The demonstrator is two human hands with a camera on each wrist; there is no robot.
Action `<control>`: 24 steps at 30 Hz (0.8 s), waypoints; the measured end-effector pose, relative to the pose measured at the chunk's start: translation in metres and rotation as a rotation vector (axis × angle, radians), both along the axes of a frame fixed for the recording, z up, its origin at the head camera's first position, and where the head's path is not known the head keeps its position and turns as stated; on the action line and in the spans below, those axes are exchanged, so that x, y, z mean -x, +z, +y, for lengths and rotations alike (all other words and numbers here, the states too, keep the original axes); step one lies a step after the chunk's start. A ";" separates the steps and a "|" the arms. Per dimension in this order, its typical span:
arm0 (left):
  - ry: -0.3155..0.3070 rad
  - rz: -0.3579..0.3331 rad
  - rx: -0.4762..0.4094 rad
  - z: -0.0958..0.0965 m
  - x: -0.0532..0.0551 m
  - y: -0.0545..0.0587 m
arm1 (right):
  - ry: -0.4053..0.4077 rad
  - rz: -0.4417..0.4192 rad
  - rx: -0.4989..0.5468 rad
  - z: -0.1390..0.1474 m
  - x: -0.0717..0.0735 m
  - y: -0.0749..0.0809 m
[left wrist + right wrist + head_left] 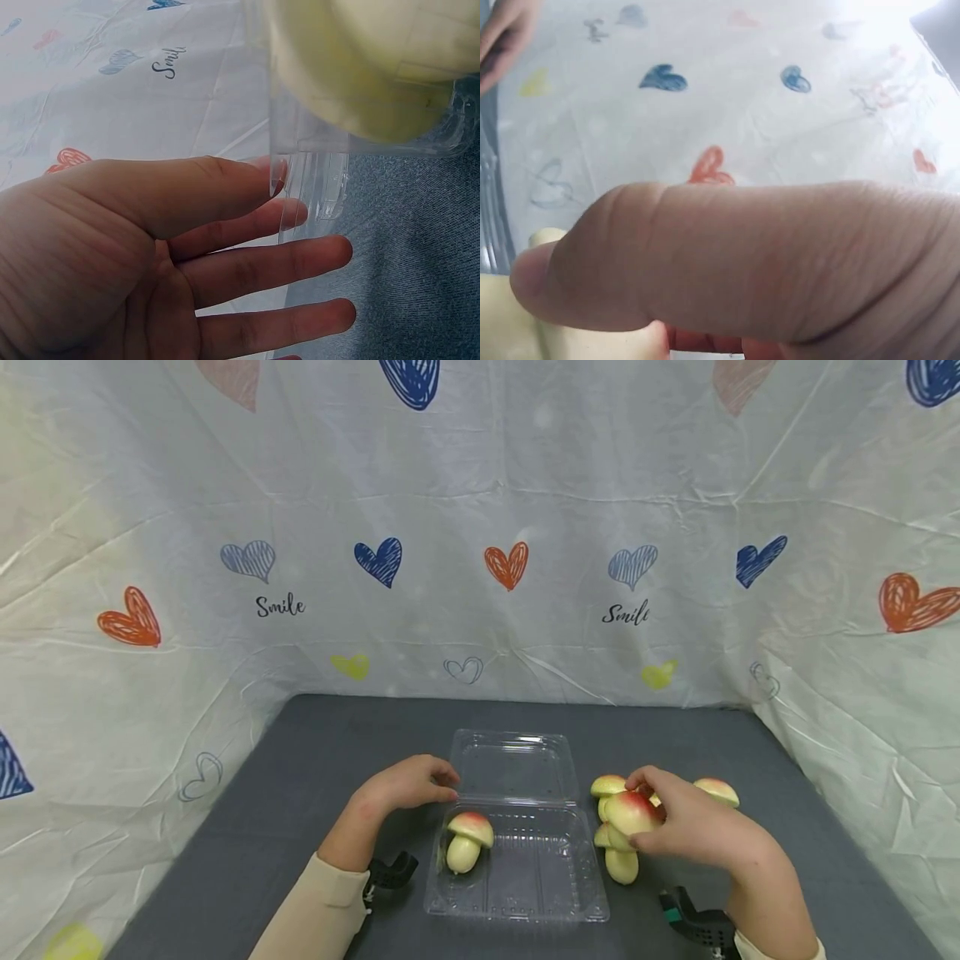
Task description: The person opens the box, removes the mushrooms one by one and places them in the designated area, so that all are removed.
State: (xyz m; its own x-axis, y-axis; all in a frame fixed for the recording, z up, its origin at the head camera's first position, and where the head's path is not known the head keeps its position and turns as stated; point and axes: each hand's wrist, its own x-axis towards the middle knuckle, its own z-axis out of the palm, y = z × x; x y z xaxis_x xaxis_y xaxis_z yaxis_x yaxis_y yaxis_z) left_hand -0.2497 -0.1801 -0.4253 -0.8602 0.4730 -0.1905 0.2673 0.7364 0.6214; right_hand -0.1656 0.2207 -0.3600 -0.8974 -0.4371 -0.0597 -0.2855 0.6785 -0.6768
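Observation:
On the dark table a clear plastic clamshell box point(525, 860) lies with its lid point(513, 766) folded back. One toy mushroom point(469, 842), pale yellow with a reddish cap, lies in the box's left part. My left hand point(420, 782) is at the box's left side near the hinge. Its thumb point(225, 187) touches the clear plastic edge, and the other fingers are fairly straight. To the right of the box, my right hand point(686, 822) pinches another toy mushroom point(630, 814) between thumb and fingers. In the right wrist view the thumb covers much of that mushroom.
More toy mushrooms lie beneath and around the right hand, one point(622, 866) in front, one point(607, 786) behind and one point(717, 791) farther right, partly covered. A white cloth point(442, 627) printed with hearts hangs behind and beside the table point(360, 727).

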 end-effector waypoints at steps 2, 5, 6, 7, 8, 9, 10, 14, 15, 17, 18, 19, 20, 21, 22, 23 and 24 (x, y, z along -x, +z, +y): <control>0.002 -0.003 -0.001 0.000 0.000 0.000 | -0.046 -0.021 -0.016 0.007 0.000 0.001; 0.007 -0.004 0.001 0.001 0.000 0.001 | -0.099 -0.030 -0.056 0.018 0.001 0.002; 0.007 -0.004 0.002 0.001 0.000 0.001 | -0.113 -0.035 -0.076 0.021 0.002 0.002; 0.007 -0.001 0.004 0.001 -0.001 0.001 | -0.125 -0.045 -0.092 0.024 0.003 0.001; 0.006 0.001 0.007 0.001 -0.001 0.001 | -0.133 -0.059 -0.110 0.027 0.004 0.000; 0.007 0.003 0.009 0.001 -0.001 0.001 | -0.135 -0.079 -0.124 0.030 0.005 -0.001; 0.005 0.004 0.012 0.001 -0.001 0.001 | -0.137 -0.097 -0.138 0.032 0.006 -0.002; 0.001 0.010 0.018 0.001 -0.002 0.000 | -0.162 -0.163 -0.185 0.038 0.012 -0.008; -0.003 0.013 0.020 0.001 -0.002 0.000 | -0.171 -0.181 -0.187 0.038 0.014 -0.010; -0.012 0.018 0.020 0.000 -0.002 -0.001 | -0.196 -0.216 -0.187 0.038 0.016 -0.013; -0.016 0.020 0.019 0.000 -0.002 -0.001 | -0.214 -0.236 -0.185 0.038 0.017 -0.015; -0.020 0.024 0.018 -0.001 -0.002 0.000 | -0.226 -0.252 -0.182 0.039 0.018 -0.016; -0.022 0.023 0.015 -0.001 -0.001 0.000 | -0.236 -0.269 -0.176 0.039 0.019 -0.018; -0.022 0.022 0.012 -0.001 -0.001 0.000 | -0.246 -0.283 -0.169 0.039 0.019 -0.020; -0.021 0.018 0.008 -0.001 -0.001 0.000 | -0.256 -0.293 -0.164 0.039 0.019 -0.022; -0.016 0.012 0.004 0.000 -0.002 0.001 | -0.265 -0.306 -0.157 0.038 0.020 -0.024; -0.016 0.010 0.003 0.000 -0.002 0.001 | -0.272 -0.316 -0.151 0.038 0.020 -0.027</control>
